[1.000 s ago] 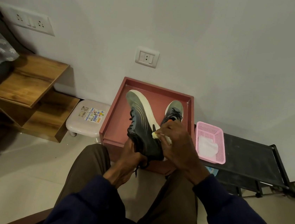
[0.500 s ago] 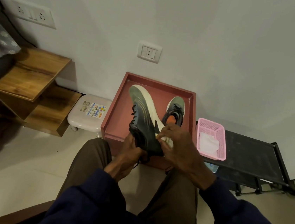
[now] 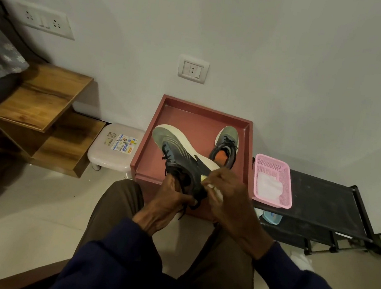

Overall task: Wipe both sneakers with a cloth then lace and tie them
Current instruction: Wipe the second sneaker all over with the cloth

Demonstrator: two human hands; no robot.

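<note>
Dark sneaker (image 3: 180, 160), white-soled, is held tilted on its side over the near edge of a red tray (image 3: 187, 118), with its toe pointing away towards the wall. The left hand (image 3: 168, 201) grips it at the heel end, fingers curled round the collar where loose black laces hang down. The right hand (image 3: 228, 196) has its fingers closed on a pale cloth (image 3: 214, 189) and presses it against the shoe's side, close to the sole. The second sneaker (image 3: 226, 146) lies inside the tray at the far right, toe to the wall, orange lining showing.

The tray stands against a plain grey-white wall (image 3: 289, 60) that carries a small socket (image 3: 193, 69) above it and a wider switch plate (image 3: 43, 20) to the left. A white stool (image 3: 115, 150) bearing stickers sits just left of the tray, and beyond it are stepped wooden shelves (image 3: 40, 96). On the right, a low black rack (image 3: 326, 197) touches the tray; a pink basket (image 3: 287, 179) on it holds a folded white cloth (image 3: 269, 185). The floor (image 3: 35, 209) is pale, glossy tile. The person sits with brown trousers and dark blue sleeves in view.
</note>
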